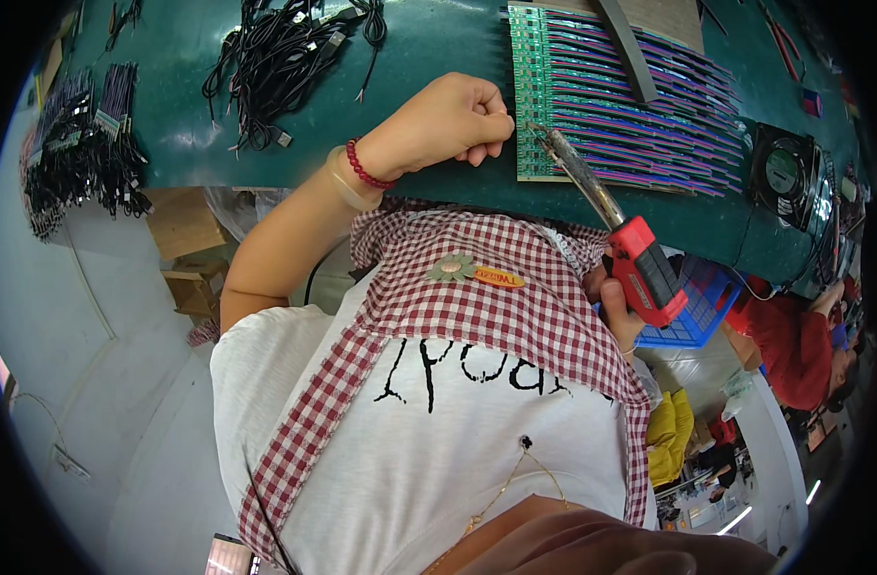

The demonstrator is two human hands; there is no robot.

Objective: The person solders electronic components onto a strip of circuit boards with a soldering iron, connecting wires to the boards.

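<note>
My right hand is wrapped round the red and black soldering gun, partly hidden behind it. The metal barrel reaches up and left, its tip at the lower part of a panel of green circuit boards. Close to the panel's left edge, my left hand is closed in a pinch. Whatever those fingertips hold is too small to make out. From the panel's right side run several rows of thin multicoloured wires. Across the wires lies a dark grey bar.
A heap of black cables lies on the green table, left of the boards. Bundled wired boards hang over its left end. A black fan stands right, above a blue basket. A person in red sits farther right.
</note>
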